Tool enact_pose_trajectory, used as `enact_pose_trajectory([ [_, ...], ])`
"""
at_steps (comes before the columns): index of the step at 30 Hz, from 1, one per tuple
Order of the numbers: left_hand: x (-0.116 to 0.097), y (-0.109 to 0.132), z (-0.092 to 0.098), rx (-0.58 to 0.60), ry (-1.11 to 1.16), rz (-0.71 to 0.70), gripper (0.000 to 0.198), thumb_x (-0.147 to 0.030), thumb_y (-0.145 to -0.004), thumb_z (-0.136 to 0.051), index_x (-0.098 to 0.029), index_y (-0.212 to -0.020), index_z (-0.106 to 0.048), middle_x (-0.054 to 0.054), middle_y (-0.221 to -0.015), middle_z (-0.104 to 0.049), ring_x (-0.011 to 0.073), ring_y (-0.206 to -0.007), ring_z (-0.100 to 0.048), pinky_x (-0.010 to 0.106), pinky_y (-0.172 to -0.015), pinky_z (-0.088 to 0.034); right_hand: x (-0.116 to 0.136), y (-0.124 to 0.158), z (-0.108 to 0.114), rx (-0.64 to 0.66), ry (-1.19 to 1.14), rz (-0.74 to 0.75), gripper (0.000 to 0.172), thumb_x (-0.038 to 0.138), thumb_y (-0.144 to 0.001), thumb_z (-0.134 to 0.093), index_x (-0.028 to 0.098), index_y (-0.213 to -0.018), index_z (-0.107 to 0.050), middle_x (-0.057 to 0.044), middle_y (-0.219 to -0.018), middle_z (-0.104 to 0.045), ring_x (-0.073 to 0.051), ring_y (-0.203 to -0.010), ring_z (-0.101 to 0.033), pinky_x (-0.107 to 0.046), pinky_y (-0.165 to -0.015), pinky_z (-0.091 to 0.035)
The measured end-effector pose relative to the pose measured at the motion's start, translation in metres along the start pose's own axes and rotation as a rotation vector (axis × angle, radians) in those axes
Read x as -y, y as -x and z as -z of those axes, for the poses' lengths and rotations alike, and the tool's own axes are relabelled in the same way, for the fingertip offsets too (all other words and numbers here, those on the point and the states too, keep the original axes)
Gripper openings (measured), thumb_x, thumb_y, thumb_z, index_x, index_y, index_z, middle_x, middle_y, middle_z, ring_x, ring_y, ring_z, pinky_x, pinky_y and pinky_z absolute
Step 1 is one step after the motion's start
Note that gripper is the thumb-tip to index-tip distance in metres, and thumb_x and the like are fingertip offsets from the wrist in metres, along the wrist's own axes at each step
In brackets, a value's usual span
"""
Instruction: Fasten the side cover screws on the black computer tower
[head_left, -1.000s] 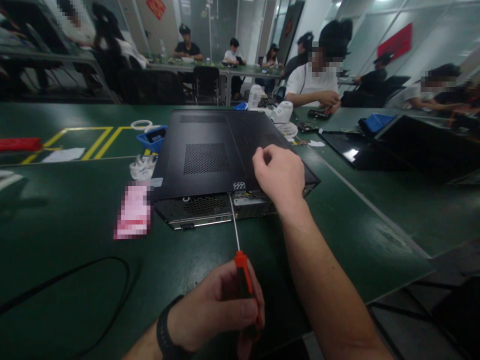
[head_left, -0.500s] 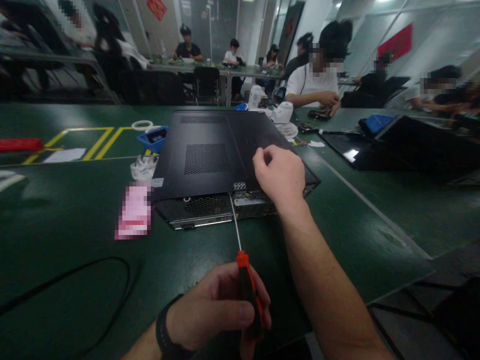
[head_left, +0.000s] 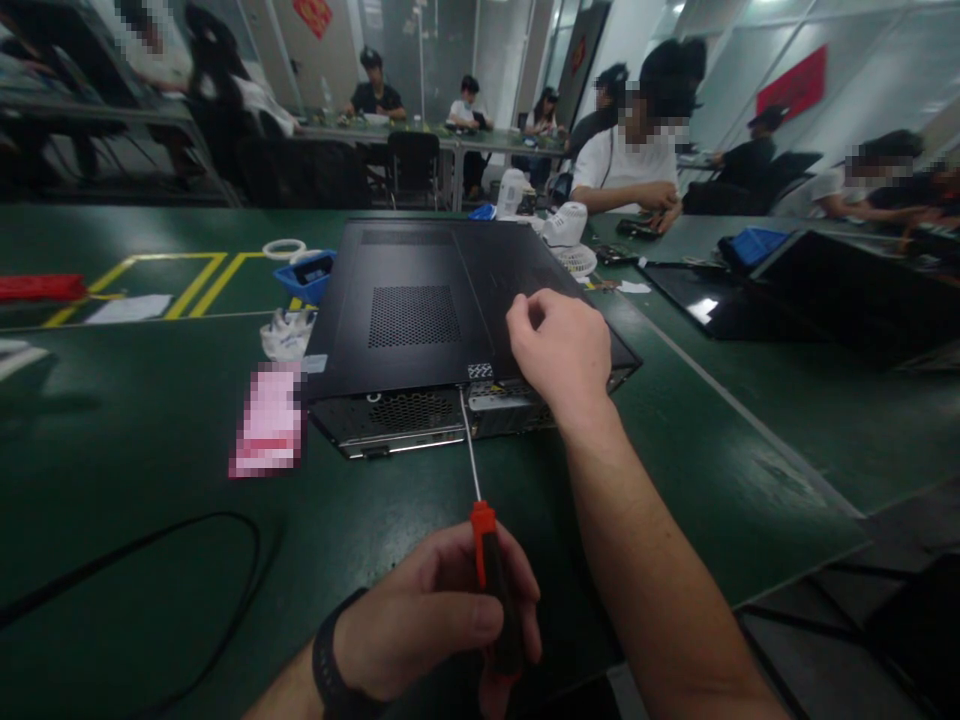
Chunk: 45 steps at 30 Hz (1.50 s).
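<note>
A black desktop computer case lies flat on the green table, its metal rear panel facing me. My left hand, with a black wristband, is closed around the red and black handle of a screwdriver. The thin shaft runs up to the top edge of the rear panel, near the middle. My right hand rests on the near right part of the case lid, fingers curled in a loose fist, pressing down.
A blue parts tray, a tape roll and a crumpled white cloth lie left of the case. A black cable curves over the near table. Another open case is at right. Several people sit at tables behind.
My left hand has turned slightly on the screwdriver handle; the shaft stays on the same spot. My right hand and the case have not moved.
</note>
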<state>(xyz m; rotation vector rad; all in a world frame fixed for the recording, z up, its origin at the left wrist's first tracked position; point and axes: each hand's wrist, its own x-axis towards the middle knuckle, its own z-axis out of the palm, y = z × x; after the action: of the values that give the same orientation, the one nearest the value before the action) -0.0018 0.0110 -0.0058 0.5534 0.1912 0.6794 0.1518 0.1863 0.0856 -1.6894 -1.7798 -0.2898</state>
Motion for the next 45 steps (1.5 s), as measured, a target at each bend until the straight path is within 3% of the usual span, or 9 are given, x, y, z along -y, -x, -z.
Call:
enact_pose_trajectory([
  [8,0.003,-0.002,-0.001,-0.008,-0.046,-0.056,0.027,-0.032,-0.084,-0.079,-0.014,-0.097,-0.063,0.004,-0.083,-0.070,0.0052,-0.050,-0.058,0.015,-0.044,-0.051,0.000,0.000,0.001,0.003,-0.010,-0.003,0.038,0.041,-0.096,-0.046,0.021,-0.084,-0.075,-0.009,-0.084,-0.077,-0.022,-0.077,-0.065,-0.033,-0.069,-0.039],
  [13,0.005,-0.002,0.004,0.018,-0.045,-0.051,0.030,-0.035,-0.086,-0.077,-0.016,-0.101,-0.058,0.006,-0.087,-0.075,0.0087,-0.054,-0.064,0.016,-0.047,-0.052,0.000,0.000,0.001,0.007,-0.011,-0.009,0.040,0.042,-0.097,-0.044,0.019,-0.084,-0.074,-0.009,-0.084,-0.075,-0.022,-0.078,-0.064,-0.034,-0.071,-0.040],
  [18,0.000,0.000,0.000,-0.003,-0.010,0.013,0.037,-0.031,-0.082,-0.081,-0.013,-0.110,-0.066,0.009,-0.092,-0.076,0.0108,-0.063,-0.068,0.021,-0.056,-0.058,0.001,0.000,0.001,0.015,-0.011,-0.008,0.038,0.041,-0.096,-0.045,0.019,-0.084,-0.074,-0.010,-0.085,-0.075,-0.022,-0.078,-0.064,-0.035,-0.073,-0.041],
  [27,0.004,-0.003,0.000,0.005,-0.040,-0.050,0.027,-0.030,-0.083,-0.079,-0.015,-0.097,-0.061,0.005,-0.084,-0.072,0.0061,-0.053,-0.058,0.015,-0.044,-0.051,-0.001,0.000,0.000,0.009,0.000,-0.004,0.038,0.041,-0.097,-0.045,0.020,-0.085,-0.075,-0.009,-0.084,-0.076,-0.022,-0.078,-0.064,-0.034,-0.071,-0.040],
  [37,-0.001,0.000,-0.003,-0.001,-0.014,0.003,0.032,-0.029,-0.081,-0.081,-0.012,-0.104,-0.068,0.007,-0.087,-0.072,0.0084,-0.058,-0.064,0.018,-0.051,-0.055,0.001,0.000,0.002,0.009,0.000,-0.001,0.039,0.041,-0.097,-0.044,0.020,-0.086,-0.075,-0.010,-0.086,-0.076,-0.023,-0.079,-0.065,-0.035,-0.072,-0.042],
  [45,0.009,-0.001,0.006,0.058,0.008,-0.064,0.028,-0.026,-0.083,-0.080,-0.016,-0.101,-0.060,0.004,-0.086,-0.072,0.0066,-0.051,-0.062,0.016,-0.046,-0.053,0.001,0.000,0.002,0.015,0.002,-0.007,0.039,0.041,-0.096,-0.045,0.019,-0.086,-0.075,-0.010,-0.087,-0.076,-0.022,-0.078,-0.064,-0.034,-0.071,-0.041],
])
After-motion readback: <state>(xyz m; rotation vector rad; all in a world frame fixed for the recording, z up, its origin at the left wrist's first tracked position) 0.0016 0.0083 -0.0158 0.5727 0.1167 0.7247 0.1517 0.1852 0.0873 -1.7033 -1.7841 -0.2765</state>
